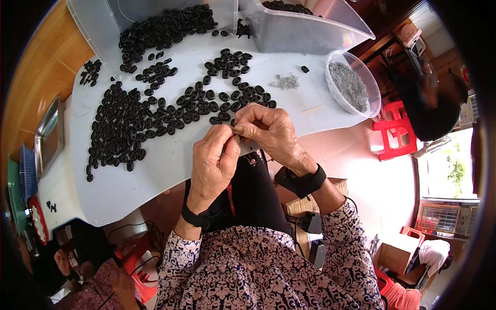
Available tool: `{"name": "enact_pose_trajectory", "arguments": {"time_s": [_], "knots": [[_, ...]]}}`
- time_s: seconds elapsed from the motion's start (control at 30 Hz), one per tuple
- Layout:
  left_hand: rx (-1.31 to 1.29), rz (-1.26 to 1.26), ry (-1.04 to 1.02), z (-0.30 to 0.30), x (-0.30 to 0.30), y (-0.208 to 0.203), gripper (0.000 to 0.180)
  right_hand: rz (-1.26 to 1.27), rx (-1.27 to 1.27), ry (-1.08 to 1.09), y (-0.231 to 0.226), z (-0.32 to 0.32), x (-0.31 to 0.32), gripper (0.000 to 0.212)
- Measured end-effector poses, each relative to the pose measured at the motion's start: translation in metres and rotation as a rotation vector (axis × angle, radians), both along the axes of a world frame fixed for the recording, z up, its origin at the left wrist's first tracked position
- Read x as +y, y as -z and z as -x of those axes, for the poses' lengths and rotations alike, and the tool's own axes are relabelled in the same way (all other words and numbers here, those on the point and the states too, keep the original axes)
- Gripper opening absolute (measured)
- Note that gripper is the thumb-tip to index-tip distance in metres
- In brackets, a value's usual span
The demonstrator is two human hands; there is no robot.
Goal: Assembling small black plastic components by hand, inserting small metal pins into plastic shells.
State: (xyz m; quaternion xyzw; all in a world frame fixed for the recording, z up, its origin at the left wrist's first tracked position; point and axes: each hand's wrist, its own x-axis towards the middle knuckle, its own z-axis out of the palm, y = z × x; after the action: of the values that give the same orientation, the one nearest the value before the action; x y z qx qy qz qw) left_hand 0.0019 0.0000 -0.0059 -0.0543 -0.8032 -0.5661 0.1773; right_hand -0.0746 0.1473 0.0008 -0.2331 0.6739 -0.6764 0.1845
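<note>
Left hand (213, 160) and right hand (271, 132) meet fingertip to fingertip over the counter's (155, 173) near edge, fingers curled in close, and what they grip, if anything, I can't tell! Just beyond, black oval pieces (116, 124) spread wide; a clear round tub (337, 98) of thin metal pins (349, 85) stands off right.

Fingertips of left hand (213, 155) and right hand (271, 133) meet near centre; I cannot identify anything pinched there, fingers cover it. Clear tub (95, 26) at 11 o'clock, second tub (305, 39) at 1 o'clock: both cut by top edge. Wire pieces (349, 85), 2 o'clock: too fine to separate. Co-worker (98, 281), 8 o'clock: partly cut off.
</note>
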Motion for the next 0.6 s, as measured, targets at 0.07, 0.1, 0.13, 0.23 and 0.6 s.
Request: {"name": "enact_pose_trajectory", "arguments": {"time_s": [0.07,0.1,0.13,0.23,0.6], "knots": [[0.029,0.043,0.006,0.001,0.001,0.001,0.006,-0.049,0.037,0.010,0.000,-0.001,0.000,0.014],[0.039,0.032,0.013,0.001,0.001,0.001,0.007,-0.060,0.043,0.020,0.001,-0.002,0.000,0.015],[0.051,0.024,0.015,0.001,0.000,0.001,0.008,-0.069,0.051,0.026,0.001,-0.002,-0.001,0.016],[-0.053,-0.123,-0.018,-0.001,0.003,0.002,0.008,-0.072,-0.094,0.030,-0.013,-0.004,-0.001,0.017],[-0.029,-0.149,-0.039,-0.002,0.003,0.007,0.008,-0.073,-0.026,0.039,-0.006,-0.008,-0.005,0.017]]}}
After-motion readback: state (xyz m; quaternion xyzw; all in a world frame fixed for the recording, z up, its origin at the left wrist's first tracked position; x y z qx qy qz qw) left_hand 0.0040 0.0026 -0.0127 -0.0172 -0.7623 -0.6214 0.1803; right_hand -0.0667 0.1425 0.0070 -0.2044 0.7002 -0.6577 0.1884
